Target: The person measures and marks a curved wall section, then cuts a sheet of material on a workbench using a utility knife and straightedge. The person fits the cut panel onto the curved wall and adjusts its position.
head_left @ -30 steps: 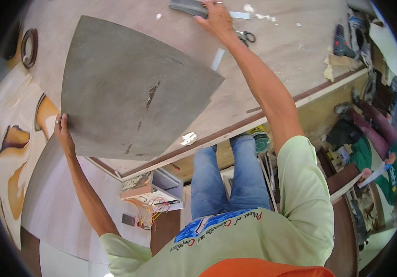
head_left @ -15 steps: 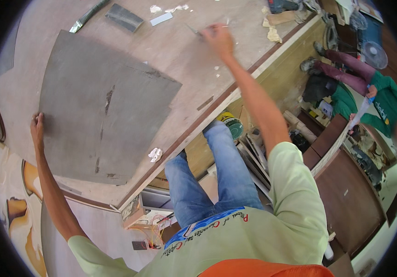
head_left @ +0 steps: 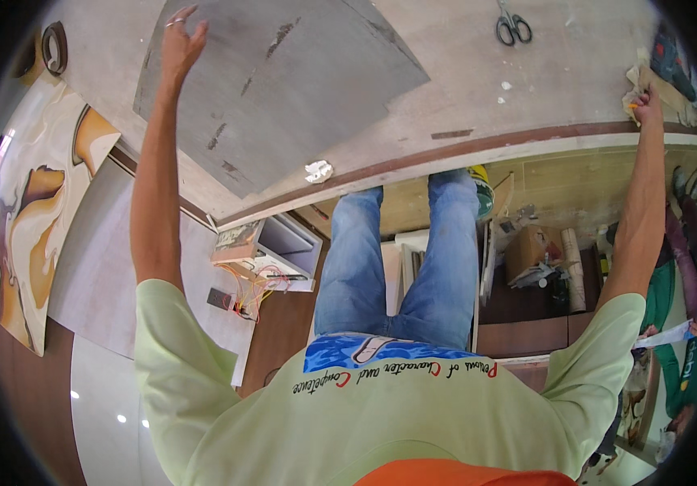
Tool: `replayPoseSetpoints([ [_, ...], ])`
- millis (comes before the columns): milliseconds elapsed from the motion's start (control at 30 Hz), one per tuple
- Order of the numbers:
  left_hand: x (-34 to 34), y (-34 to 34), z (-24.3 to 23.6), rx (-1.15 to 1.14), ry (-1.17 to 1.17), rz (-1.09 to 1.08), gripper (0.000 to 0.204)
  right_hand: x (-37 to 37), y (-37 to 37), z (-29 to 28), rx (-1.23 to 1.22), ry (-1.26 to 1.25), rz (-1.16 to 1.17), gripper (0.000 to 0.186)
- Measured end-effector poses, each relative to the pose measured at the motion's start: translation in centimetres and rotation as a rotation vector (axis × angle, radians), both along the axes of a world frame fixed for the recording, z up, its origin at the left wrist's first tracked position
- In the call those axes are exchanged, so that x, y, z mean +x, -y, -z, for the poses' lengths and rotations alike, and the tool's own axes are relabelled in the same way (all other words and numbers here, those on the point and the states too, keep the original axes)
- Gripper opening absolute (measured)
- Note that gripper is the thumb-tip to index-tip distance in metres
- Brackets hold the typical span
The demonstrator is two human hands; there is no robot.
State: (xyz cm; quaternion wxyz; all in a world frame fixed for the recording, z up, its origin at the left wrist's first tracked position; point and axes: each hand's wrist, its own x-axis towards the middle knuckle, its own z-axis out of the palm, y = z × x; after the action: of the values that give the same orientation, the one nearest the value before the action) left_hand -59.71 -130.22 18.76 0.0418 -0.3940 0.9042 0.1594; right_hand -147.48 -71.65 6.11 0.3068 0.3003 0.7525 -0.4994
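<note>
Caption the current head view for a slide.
Left hand over scuffed grey sheet, right hand by cream scrap, scissors between.

A broad, pale wooden tabletop (head_left: 583, 81) is edged along its near side by a brown strip (head_left: 519, 136). Much of its left half is covered by a large grey sheet (head_left: 284, 89), laid flat and marked with dark scuffs. Scissors (head_left: 510, 19) are placed to the right of it, with small white flecks (head_left: 506, 86) scattered below. Near the edge are found a crumpled white paper (head_left: 318, 171) and a thin dark sliver (head_left: 452, 134). A brown coil (head_left: 62, 53) is set at far left; at far right, a crumpled pale scrap (head_left: 634, 77) and a red-and-dark power tool (head_left: 669, 61) are seen.
</note>
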Motion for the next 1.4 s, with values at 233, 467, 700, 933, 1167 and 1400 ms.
replayPoseSetpoints([
  [233, -6.3, -12.8, -0.3, 0.096, -0.212, -0.051, 0.04, 9.1, 0.6, -10.7, -0.195, -0.139, -0.116, 0.015],
  [467, -13.6, -25.0, -3.2, 0.618, -0.383, -0.432, 0.039, 39.0, 4.9, -16.0, -0.1, -0.066, -0.786, 0.034],
  [700, -14.9, -27.1, -1.9, 0.715, -0.567, -0.672, 0.051, 57.5, 14.6, -14.5, -0.322, -0.028, -1.044, 0.031],
  [933, -14.6, -27.2, 0.6, 0.786, -0.607, -0.756, 0.047, 60.3, 13.9, -13.5, -0.153, -0.429, -1.021, 0.036],
  [1167, -15.1, -27.2, 1.5, 0.754, -0.587, -0.742, 0.046, 63.4, 11.9, -13.9, -0.003, -0.194, -0.714, 0.04],
  [1400, -16.3, -27.0, 2.1, 0.685, -0.536, -0.697, 0.045, 64.0, 12.5, -12.3, -0.161, -0.225, -0.481, 0.029],
])
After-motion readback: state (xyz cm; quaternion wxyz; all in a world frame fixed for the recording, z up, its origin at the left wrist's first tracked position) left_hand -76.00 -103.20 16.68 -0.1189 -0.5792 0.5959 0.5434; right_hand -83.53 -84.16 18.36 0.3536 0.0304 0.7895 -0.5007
